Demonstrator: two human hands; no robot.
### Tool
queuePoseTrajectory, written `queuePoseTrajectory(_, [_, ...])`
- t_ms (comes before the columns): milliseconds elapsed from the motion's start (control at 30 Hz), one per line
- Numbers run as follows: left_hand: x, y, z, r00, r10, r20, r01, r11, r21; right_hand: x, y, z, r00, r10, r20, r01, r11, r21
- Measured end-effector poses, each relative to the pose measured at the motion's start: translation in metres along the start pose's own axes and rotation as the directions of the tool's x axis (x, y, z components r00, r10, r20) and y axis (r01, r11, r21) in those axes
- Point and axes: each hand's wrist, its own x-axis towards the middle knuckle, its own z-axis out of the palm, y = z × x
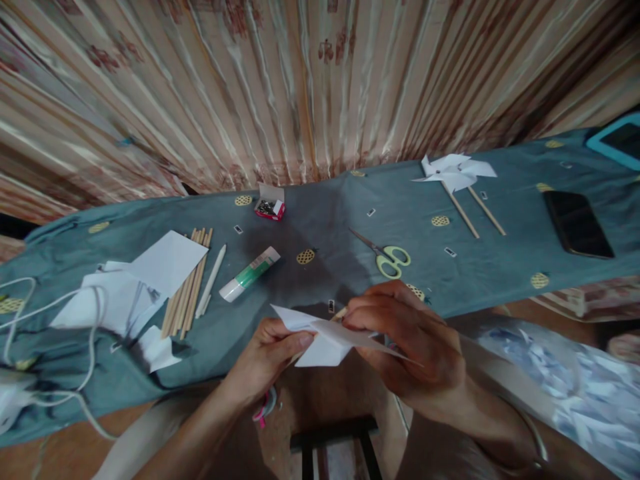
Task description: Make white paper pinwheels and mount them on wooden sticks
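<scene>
A white paper pinwheel (327, 341) is held over the table's front edge, between my two hands. My left hand (273, 353) pinches its left side, thumb on top. My right hand (413, 337) closes around its right side, with the fingers curled over the middle. The tip of a wooden stick (339, 314) shows beside the right fingertips; most of it is hidden by paper and hand. Beyond my right hand lie scissors (387, 256) with light green handles. A glue stick (250, 274) with a green label lies beyond my left hand.
Left on the cloth-covered table are wooden sticks (186, 293), a white pen (212, 279), paper sheets (117, 293) and a white cable (93, 347). A small red box (271, 208) stands at the back. Pinwheels on sticks (457, 172) and a phone (579, 223) lie right.
</scene>
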Motion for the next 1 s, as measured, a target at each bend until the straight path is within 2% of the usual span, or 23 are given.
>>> queuePoseTrajectory(233, [-0.0010, -0.0009, -0.0007, 1.000, -0.020, 0.005, 0.020, 1.000, -0.011, 0.0000, -0.0014, -0.0030, 1.000, -0.007, 0.030, 0.007, 1.000, 0.004])
queuePoseTrajectory(633, [-0.0022, -0.0007, -0.0010, 1.000, -0.008, -0.010, 0.008, 1.000, -0.015, 0.0018, -0.0019, -0.0020, 1.000, -0.021, -0.004, 0.021, 1.000, -0.004])
queuePoseTrajectory(833, [-0.0032, 0.0008, 0.0001, 1.000, -0.016, 0.007, 0.017, 0.997, -0.072, 0.0031, -0.0043, -0.0060, 0.998, -0.003, 0.069, 0.005, 1.000, -0.028])
queuePoseTrajectory(1000, [-0.0026, 0.0062, 0.0045, 1.000, -0.010, -0.011, 0.009, 0.995, -0.098, 0.0019, -0.0031, -0.0073, 0.997, -0.014, 0.078, 0.016, 1.000, -0.020])
